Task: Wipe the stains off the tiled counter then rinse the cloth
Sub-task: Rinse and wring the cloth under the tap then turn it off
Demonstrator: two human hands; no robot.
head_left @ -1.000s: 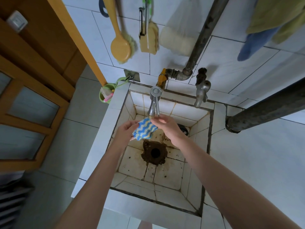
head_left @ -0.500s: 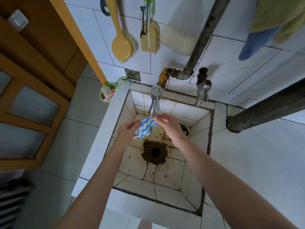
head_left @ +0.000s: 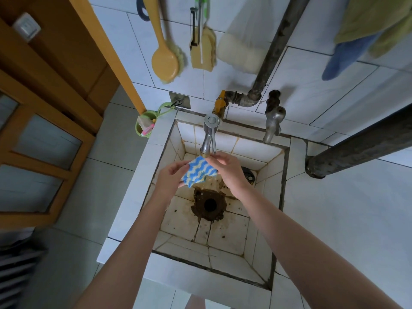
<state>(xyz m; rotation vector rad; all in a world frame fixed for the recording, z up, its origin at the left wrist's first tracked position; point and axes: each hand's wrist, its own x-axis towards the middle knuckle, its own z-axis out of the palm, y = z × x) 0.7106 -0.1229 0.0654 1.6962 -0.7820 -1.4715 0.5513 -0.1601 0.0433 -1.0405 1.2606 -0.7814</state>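
Note:
A blue, white and yellow zigzag cloth (head_left: 199,172) is stretched between both hands over the tiled sink basin (head_left: 223,239), right under the spout of the chrome tap (head_left: 209,139). My left hand (head_left: 170,177) pinches the cloth's left edge. My right hand (head_left: 228,169) grips its right edge, fingers close to the tap's spout. Below the cloth lies the dark, rusty drain hole (head_left: 209,204). The white tiled counter (head_left: 347,219) spreads to the right of the basin. I cannot tell whether water is running.
A second old metal tap (head_left: 273,123) and a pipe with a yellow valve (head_left: 220,103) sit on the back wall. Brushes (head_left: 166,61) and sponges hang above. A green cup (head_left: 145,126) hangs at the basin's left corner. A thick dark pipe (head_left: 361,148) crosses over the counter at right.
Both hands have spread the cloth a little wider and lifted it slightly closer to the tap's spout.

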